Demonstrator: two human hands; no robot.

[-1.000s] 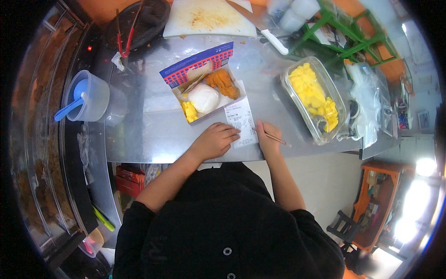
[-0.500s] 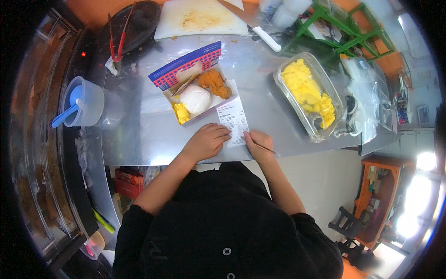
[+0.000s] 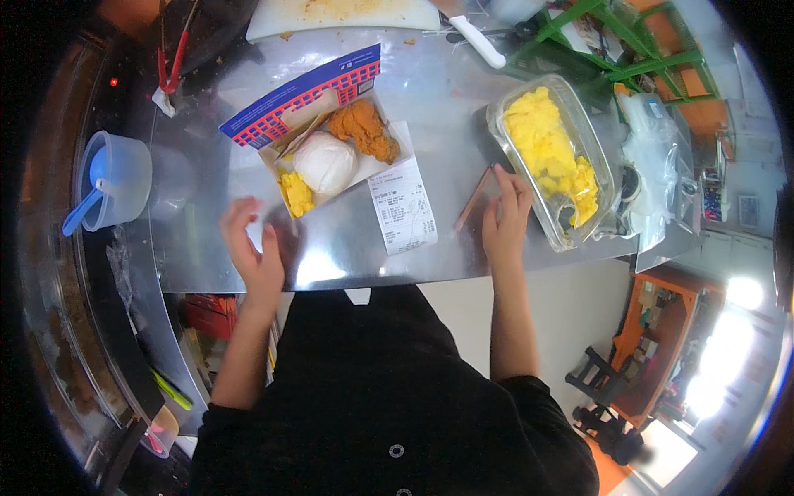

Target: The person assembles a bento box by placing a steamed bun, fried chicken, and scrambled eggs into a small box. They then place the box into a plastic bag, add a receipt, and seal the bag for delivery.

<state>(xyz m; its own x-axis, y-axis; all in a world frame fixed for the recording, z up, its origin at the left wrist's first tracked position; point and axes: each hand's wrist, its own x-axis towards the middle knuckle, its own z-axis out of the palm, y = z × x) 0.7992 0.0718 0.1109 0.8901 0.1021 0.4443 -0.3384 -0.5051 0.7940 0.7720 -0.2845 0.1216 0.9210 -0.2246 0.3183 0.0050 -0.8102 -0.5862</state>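
Note:
An open meal box (image 3: 331,192) with a blue and red printed lid lies on the metal table. In it are a white wrapped rice ball (image 3: 325,163), a piece of fried chicken (image 3: 364,132) and yellow scrambled egg (image 3: 295,193). A paper receipt (image 3: 403,211) lies against the box's near right side. My left hand (image 3: 255,255) is by the box's near left corner, thumb and fingers apart, holding nothing. A slim brown pen (image 3: 473,200) rests on the table right of the receipt. My right hand (image 3: 506,219) is open beside it, a fingertip at the pen's far end.
A clear tray of scrambled egg (image 3: 610,178) stands at the right, near plastic bags (image 3: 649,165) and a green rack (image 3: 612,50). Farther back are a white-handled knife (image 3: 477,41) and a cutting board (image 3: 347,18). Red tongs (image 3: 172,66) and a tub with a blue spoon (image 3: 124,186) are left.
My left hand has lifted off the receipt and moved left, opening. My right hand has let the pen down onto the table and moved right. The view has shifted slightly.

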